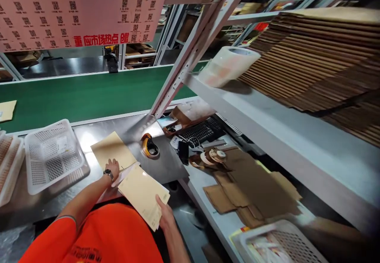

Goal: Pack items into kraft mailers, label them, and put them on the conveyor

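Note:
A tan paper envelope lies on the metal bench, and my left hand rests on its near edge with the fingers spread on the paper. At my right, another tan envelope, which may be several stacked, is tilted in front of my body. My right hand grips its right edge, thumb on top. Between the two hands a pale, whitish strip shows along the envelope's upper left edge; what it is, I cannot tell. A yellow and black tape dispenser sits on the bench beyond the held envelope.
White plastic baskets stand at the left. Behind the bench runs a green conveyor belt. A metal post and shelf at the right carry a tape roll and stacked cardboard. Below are a keyboard and flattened cardboard.

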`<action>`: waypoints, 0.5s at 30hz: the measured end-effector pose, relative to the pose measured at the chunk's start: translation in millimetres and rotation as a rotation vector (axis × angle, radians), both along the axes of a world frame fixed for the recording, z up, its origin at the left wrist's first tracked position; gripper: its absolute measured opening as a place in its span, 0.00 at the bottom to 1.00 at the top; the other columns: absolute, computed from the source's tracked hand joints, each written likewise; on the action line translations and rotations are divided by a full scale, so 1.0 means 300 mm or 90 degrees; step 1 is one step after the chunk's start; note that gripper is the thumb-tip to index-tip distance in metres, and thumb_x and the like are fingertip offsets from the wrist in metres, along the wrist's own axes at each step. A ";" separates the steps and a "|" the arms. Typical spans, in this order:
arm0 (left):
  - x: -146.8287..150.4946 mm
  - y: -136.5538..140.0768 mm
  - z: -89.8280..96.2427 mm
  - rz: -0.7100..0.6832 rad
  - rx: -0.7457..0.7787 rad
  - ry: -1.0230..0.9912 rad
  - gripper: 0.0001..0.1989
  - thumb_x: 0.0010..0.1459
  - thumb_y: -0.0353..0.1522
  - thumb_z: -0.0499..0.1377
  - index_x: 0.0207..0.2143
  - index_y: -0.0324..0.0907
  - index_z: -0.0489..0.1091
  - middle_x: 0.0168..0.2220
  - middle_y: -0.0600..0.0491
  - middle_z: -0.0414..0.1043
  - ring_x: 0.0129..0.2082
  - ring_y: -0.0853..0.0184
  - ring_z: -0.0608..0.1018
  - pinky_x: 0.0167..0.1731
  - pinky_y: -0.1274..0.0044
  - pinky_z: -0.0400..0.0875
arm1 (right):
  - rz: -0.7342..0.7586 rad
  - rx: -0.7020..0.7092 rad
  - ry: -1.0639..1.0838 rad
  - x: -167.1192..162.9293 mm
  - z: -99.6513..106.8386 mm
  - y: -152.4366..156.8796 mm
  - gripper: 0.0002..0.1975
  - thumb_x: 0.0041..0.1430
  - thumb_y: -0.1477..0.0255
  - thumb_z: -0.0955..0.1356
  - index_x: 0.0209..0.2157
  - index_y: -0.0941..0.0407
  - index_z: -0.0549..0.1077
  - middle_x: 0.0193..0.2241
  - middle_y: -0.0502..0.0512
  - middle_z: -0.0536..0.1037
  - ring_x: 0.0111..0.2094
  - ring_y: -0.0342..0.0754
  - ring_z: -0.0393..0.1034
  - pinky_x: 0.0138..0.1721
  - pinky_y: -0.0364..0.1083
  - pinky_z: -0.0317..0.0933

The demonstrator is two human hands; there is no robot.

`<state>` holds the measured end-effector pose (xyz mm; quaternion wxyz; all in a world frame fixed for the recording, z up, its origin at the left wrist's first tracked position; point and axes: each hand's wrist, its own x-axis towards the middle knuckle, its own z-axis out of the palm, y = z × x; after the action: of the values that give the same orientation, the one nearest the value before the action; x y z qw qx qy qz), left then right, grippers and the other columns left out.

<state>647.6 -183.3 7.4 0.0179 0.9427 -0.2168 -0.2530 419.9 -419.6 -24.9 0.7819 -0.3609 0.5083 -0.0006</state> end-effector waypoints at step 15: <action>-0.013 0.000 0.062 -0.111 -0.006 0.039 0.40 0.50 0.38 0.83 0.62 0.34 0.77 0.62 0.31 0.78 0.64 0.43 0.78 0.65 0.61 0.75 | -0.069 0.006 0.000 0.138 -0.002 0.013 0.25 0.36 0.65 0.87 0.36 0.56 0.82 0.29 0.62 0.89 0.48 0.70 0.89 0.44 0.58 0.86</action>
<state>643.7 -183.3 26.0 0.0065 0.9119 -0.2989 -0.2811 461.3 -415.8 -25.5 0.7824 -0.3292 0.5271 -0.0402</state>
